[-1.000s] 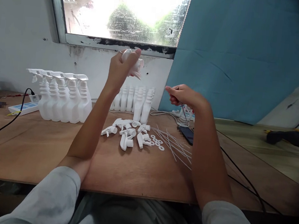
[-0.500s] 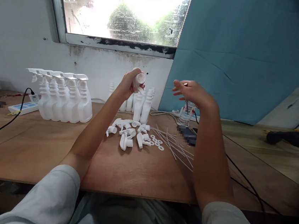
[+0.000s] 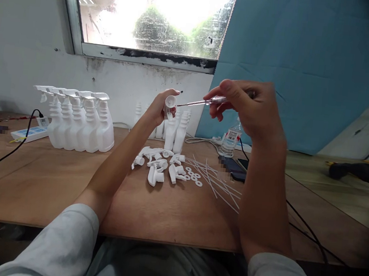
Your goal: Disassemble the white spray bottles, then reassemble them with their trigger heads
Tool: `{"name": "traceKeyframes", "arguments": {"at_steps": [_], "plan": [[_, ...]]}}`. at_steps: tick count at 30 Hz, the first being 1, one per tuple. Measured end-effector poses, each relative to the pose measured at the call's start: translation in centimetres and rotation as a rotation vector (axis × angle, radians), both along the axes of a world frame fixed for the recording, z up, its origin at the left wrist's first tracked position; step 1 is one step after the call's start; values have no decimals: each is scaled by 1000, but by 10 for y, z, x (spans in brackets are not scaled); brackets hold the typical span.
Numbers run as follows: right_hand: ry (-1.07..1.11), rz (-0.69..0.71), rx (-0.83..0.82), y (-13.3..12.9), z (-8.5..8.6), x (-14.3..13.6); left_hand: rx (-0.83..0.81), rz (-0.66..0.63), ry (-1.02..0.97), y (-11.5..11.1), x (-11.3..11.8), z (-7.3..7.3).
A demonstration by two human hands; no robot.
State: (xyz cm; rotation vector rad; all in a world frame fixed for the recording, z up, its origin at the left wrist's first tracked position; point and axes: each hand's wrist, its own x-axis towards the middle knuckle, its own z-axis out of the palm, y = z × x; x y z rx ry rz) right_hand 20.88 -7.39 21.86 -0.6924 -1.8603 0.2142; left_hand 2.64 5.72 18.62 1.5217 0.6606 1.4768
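Just above frame centre, the left hand [image 3: 161, 107] grips a white plastic trigger-spray head [image 3: 170, 102]; the right hand [image 3: 249, 104] grips a slim, clear-handled metal tool [image 3: 193, 103], tip just beside it. Aligning them seems underway, calling for steady aim.

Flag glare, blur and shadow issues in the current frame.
Head view: window glare clips to white, upper right corner falls to black. Head view: right hand looks slightly motion-blurred; the clear-handled tool is still legible. Head view: soft shadows under the loose spray heads, details there readable.
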Motion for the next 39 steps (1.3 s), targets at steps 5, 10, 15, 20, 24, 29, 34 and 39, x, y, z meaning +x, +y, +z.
{"name": "traceKeyframes", "arguments": {"at_steps": [5, 10, 15, 20, 24, 29, 34, 39], "plan": [[-83, 56, 99, 7, -3, -5, -60, -136, -144, 2, 1, -1], [-108, -40, 152, 17, -7, -11, -4, -80, -107, 0, 2, -3], [-96, -122, 232, 20, -11, -20, 34, 53, -167, -6, 7, -2], [-25, -172, 301, 28, -18, -36, 97, 84, -254, -12, 12, -2], [104, -128, 224, 37, -23, -43, 98, 97, -303, -10, 13, -3], [306, -35, 94, 46, -23, -41, -20, 40, -347, -5, 6, 0], [339, 69, -23, 54, -25, -41, -62, -12, -410, 0, 0, 3], [378, 84, -43, 59, -27, -41, -196, -185, -416, 2, 0, 5]]}}
